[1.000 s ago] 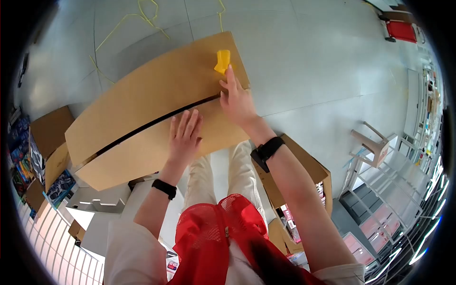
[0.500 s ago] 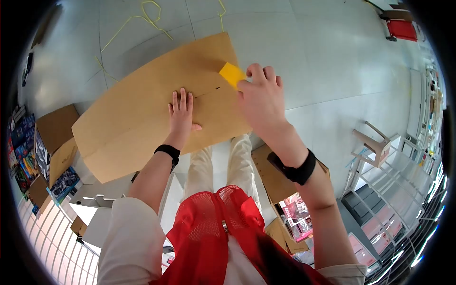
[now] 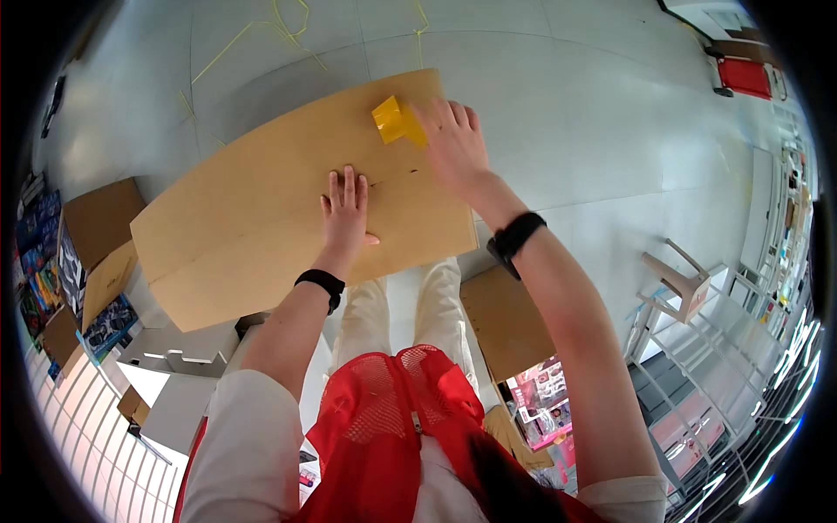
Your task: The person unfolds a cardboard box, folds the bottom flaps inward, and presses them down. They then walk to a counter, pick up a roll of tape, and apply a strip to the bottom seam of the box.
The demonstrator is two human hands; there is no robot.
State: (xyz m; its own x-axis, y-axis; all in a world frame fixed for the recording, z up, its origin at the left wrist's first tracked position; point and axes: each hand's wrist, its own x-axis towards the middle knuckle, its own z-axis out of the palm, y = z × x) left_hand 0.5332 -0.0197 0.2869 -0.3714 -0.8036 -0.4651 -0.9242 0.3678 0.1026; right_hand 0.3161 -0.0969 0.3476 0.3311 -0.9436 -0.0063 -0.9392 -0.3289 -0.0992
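Observation:
A big cardboard box (image 3: 235, 209) lies crosswise in front of my legs, its flat brown face turned up. My left hand (image 3: 346, 218) rests flat on it near the middle, fingers stretched out and pointing away from me. Over the box's far right part, my right hand (image 3: 458, 144) has its fingers closed round yellow packing tape (image 3: 388, 120). A wide, shiny piece of the tape sticks out to the left of those fingers; the rest is partly behind them. A thin seam with a small dark mark (image 3: 413, 171) runs between the two hands.
Yellow strapping (image 3: 288, 33) lies loose on the grey floor beyond the box. Open cartons (image 3: 103, 222) with packaged goods stand at left. Another carton (image 3: 506, 318) and pink packages (image 3: 540, 401) are beside my right leg. A beige stool (image 3: 680, 283) and white wire racks are at right.
My right hand has moved left and slightly farther away with the yellow tape, now farther in over the box. My left hand stays flat on the cardboard; the whole view has shifted slightly.

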